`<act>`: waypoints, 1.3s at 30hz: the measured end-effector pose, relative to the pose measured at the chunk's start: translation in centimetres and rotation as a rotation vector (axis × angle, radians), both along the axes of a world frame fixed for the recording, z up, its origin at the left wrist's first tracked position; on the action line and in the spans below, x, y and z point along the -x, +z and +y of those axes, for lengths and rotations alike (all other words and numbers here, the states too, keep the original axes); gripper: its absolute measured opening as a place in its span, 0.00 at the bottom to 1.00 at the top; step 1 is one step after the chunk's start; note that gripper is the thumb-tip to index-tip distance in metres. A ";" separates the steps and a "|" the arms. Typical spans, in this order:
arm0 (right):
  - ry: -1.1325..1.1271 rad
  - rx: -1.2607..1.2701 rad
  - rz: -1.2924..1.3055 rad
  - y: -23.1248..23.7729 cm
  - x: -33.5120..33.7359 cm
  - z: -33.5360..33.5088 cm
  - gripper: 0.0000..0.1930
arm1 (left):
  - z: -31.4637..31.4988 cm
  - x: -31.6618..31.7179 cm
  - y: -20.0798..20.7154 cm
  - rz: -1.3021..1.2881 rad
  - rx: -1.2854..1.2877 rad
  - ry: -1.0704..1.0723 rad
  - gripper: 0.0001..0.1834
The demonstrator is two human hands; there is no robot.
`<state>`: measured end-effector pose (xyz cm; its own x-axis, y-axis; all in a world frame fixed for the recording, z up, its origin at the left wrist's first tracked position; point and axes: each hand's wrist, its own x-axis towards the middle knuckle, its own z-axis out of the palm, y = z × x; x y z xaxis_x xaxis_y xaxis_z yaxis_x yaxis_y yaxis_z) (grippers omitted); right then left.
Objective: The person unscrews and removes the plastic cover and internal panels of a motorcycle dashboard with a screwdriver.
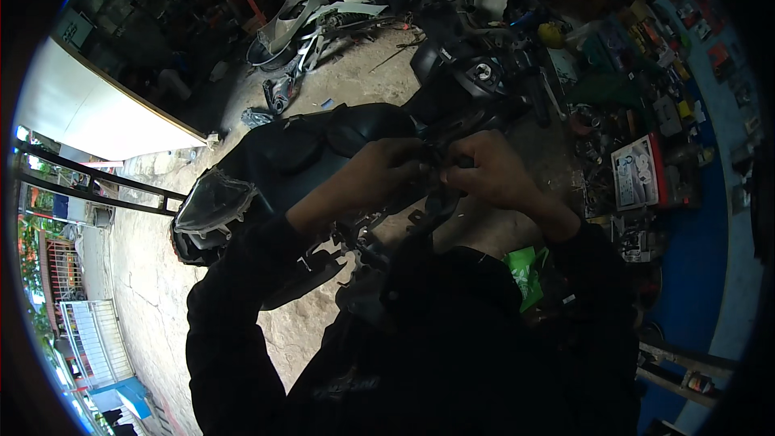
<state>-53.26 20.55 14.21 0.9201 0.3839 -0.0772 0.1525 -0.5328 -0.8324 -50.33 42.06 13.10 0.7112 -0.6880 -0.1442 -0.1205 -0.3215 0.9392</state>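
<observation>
A dark scooter (282, 145) stretches across the middle, its clear-lensed light (216, 203) at the left end. Over its body, my left hand (386, 169) reaches in with fingers curled and closed. Close beside it on the right, my right hand (491, 168) is closed too, thumb and fingers pinched together. Between the two hands lies something dark, too dim to name. Below them, dark brackets and metal parts (363, 246) of the scooter show. Shadow hides the fingertips of both hands.
Loose body panels and a wheel part (295, 28) lie on the concrete floor at the back. On the right, tools and parts crowd around a red-edged box (638, 173). A green bag (525, 276) sits near my right forearm. A white board (105, 109) stands at left.
</observation>
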 end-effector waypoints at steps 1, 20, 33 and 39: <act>0.005 0.008 -0.035 0.2 0.1 0.1 0.13 | 0.0 -0.3 -0.2 -0.018 -0.017 -0.015 0.17; -0.050 -0.134 0.097 -0.5 -0.6 -1.3 0.09 | -1.0 -1.3 -1.0 -0.271 -0.013 -0.047 0.21; 0.007 -0.088 0.022 -0.8 0.0 -2.2 0.09 | -2.5 -0.2 -0.3 -0.397 -0.216 0.069 0.23; 0.010 -0.016 -0.094 -1.2 -0.4 -2.1 0.10 | -3.0 -0.4 -0.4 -0.446 -0.300 0.108 0.22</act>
<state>-52.90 18.47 13.04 0.9191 0.3936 0.0155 0.2354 -0.5174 -0.8227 -49.88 39.04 12.74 0.8125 -0.5828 0.0089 -0.4376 -0.5998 0.6699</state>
